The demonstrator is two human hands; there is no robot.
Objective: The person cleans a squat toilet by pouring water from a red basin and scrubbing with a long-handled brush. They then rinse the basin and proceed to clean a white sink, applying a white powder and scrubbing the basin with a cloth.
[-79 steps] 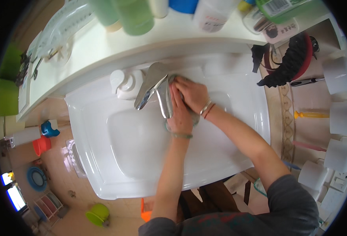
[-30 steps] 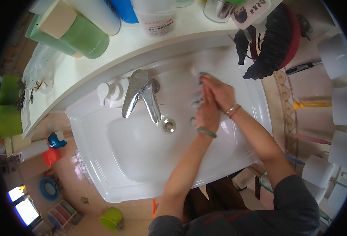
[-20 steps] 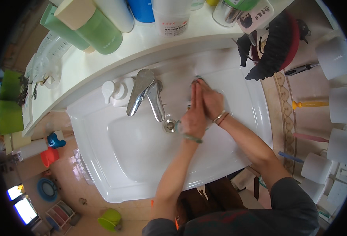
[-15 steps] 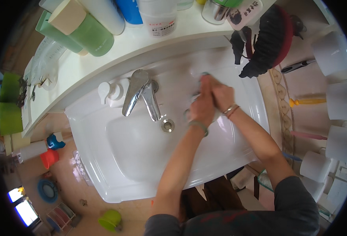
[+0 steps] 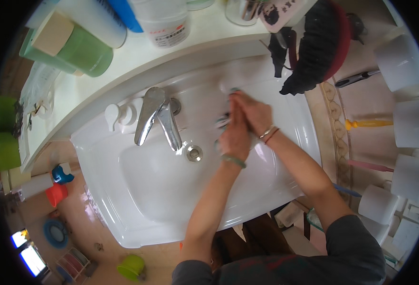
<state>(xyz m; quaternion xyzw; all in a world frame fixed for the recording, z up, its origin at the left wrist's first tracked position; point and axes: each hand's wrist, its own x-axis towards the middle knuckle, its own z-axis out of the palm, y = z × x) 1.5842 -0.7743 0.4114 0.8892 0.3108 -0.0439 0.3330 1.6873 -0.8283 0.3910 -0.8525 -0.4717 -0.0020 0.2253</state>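
Observation:
Over the right half of the white washbasin [image 5: 147, 190], my left hand [image 5: 235, 137] and my right hand [image 5: 256, 114] are pressed together, fingers closed and pointing away from me. Between and below them shows part of a grey, white and greenish thing [image 5: 223, 121]. My hands cover most of it, so its kind is unclear; it could be cloth. A green bangle [image 5: 234, 161] circles my left wrist, and thin bracelets [image 5: 268, 134] are on my right. To their left stands the chrome faucet [image 5: 152, 118], with the metal drain [image 5: 194, 153] below its spout.
A white pump bottle [image 5: 124, 116] stands left of the faucet. Behind the basin, a white shelf [image 5: 90, 90] carries a green bottle [image 5: 83, 50] and a clear plastic cup [image 5: 164, 23]. A black ruffled item [image 5: 309, 52] hangs at the far right. Several brushes line the right wall.
The view has shifted slightly, so the basin and shelf sit further left. My hands stay pressed together over the basin, less blurred than before.

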